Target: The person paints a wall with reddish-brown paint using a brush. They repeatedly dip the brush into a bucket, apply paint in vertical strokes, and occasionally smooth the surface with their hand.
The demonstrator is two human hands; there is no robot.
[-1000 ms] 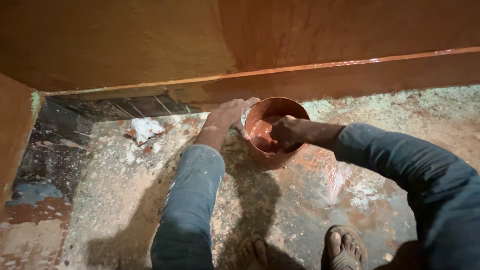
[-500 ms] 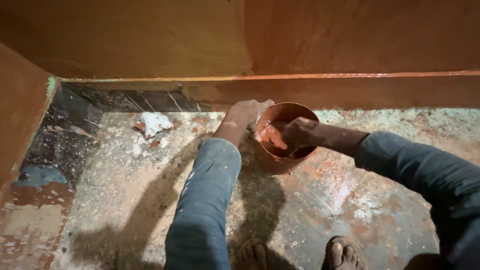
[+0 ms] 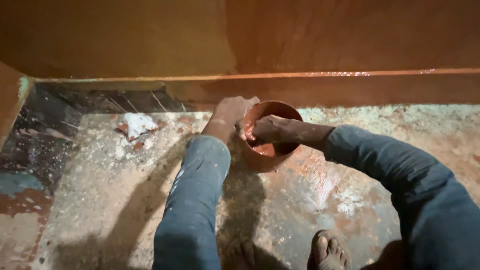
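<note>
On floor by wet wall base, bowl of red paste. Left hand gripped rim, likely steadying it; right hand dipped inside, fingers curled, grip unclear. Rag lay apart.

Looks like a building under renovation or painting work, indoors. Rough floor spattered with white plaster and red-brown stains, wall coated red-brown with a wet glossy ledge, bare foot, dim lighting.
</note>
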